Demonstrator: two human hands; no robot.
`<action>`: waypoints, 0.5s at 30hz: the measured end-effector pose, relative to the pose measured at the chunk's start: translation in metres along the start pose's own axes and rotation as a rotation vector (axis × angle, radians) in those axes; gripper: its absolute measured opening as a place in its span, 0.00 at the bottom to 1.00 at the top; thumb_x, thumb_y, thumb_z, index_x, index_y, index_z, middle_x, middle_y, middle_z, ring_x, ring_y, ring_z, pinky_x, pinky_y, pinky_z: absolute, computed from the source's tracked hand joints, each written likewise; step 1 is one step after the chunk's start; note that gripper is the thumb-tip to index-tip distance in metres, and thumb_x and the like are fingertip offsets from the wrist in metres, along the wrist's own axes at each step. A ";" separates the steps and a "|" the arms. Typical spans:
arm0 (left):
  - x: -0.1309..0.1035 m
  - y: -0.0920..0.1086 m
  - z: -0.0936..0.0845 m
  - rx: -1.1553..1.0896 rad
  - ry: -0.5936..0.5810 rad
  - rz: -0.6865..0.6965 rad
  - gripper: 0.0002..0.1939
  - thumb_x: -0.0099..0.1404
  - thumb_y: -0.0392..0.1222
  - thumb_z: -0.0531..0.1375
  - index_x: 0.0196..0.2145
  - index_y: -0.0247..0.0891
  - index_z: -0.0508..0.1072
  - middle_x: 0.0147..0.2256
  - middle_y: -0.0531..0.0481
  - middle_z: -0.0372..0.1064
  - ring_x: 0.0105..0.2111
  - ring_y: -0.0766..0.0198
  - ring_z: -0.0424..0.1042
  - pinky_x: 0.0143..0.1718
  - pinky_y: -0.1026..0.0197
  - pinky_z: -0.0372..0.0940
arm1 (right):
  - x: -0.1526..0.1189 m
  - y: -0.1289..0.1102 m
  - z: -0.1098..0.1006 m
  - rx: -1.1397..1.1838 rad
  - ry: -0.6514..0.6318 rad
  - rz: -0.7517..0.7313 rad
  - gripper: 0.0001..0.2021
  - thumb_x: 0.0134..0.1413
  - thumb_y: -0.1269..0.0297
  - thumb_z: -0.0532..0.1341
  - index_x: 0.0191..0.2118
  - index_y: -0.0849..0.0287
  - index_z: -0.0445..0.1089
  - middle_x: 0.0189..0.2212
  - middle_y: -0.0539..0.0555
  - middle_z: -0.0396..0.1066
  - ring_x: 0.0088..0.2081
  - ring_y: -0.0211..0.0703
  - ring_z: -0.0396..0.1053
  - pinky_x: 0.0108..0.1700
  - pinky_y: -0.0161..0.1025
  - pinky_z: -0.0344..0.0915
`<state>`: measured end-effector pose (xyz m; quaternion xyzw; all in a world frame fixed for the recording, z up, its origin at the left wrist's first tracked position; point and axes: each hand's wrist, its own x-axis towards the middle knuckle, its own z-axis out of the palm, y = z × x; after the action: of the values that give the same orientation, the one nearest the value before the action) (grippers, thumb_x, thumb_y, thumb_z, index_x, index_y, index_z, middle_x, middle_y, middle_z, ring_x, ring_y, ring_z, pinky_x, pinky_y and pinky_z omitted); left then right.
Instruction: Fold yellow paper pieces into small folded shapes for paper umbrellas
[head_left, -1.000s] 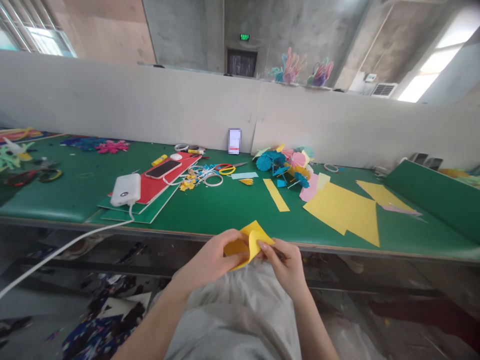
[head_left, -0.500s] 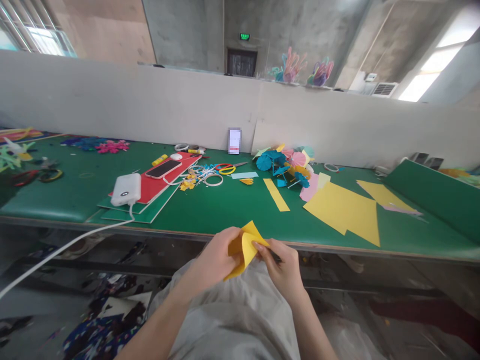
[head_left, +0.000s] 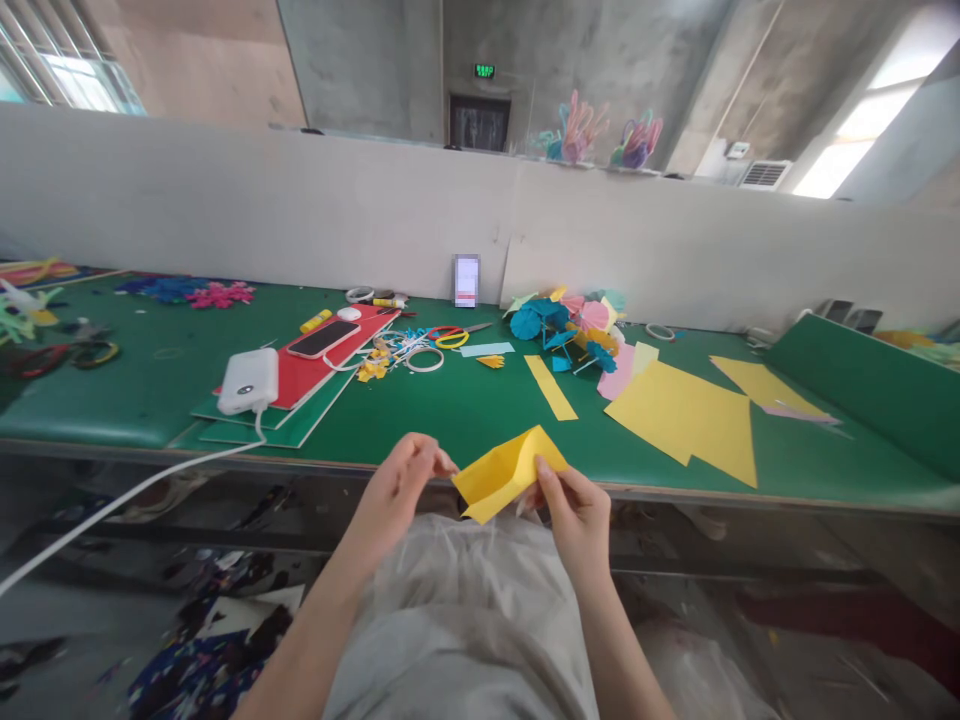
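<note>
A folded piece of yellow paper (head_left: pixel 501 482) is held in front of the table's near edge, above my lap. Its layers gape apart on the left side. My right hand (head_left: pixel 574 510) pinches its right end, thumb on the near face and fingers behind. At the paper's left corner is my left hand (head_left: pixel 405 485), fingers loosely bent and apart; the fingertips reach the corner, and I see no clear pinch there. On the table beyond lie a yellow paper strip (head_left: pixel 551 388) and a small pleated yellow piece (head_left: pixel 491 361).
Large yellow sheets (head_left: pixel 686 415) lie right on the green table (head_left: pixel 427 425). Paper umbrellas (head_left: pixel 559 325), scissors (head_left: pixel 454 338) and a tape roll (head_left: pixel 424 360) sit farther back. Left are a power bank (head_left: pixel 249 380) with a cable and a phone (head_left: pixel 324 339). A screen (head_left: pixel 466 280) leans against the partition.
The yellow paper has been turned and spread wider, its right end still in my right hand. My left hand has moved left and slightly up, from around the paper to its left corner.
</note>
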<state>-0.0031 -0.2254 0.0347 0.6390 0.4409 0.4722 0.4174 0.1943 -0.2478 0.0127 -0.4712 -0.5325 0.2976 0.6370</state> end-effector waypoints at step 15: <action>-0.012 -0.016 0.045 0.137 -0.145 0.118 0.19 0.67 0.46 0.47 0.20 0.38 0.60 0.17 0.56 0.58 0.20 0.67 0.61 0.26 0.66 0.57 | -0.007 -0.008 0.026 0.297 0.101 0.158 0.19 0.54 0.57 0.62 0.17 0.62 0.68 0.14 0.49 0.67 0.17 0.33 0.62 0.21 0.30 0.60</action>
<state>0.0361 -0.2382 0.0078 0.7233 0.4024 0.4174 0.3751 0.1663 -0.2492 0.0165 -0.4267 -0.4113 0.3983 0.7001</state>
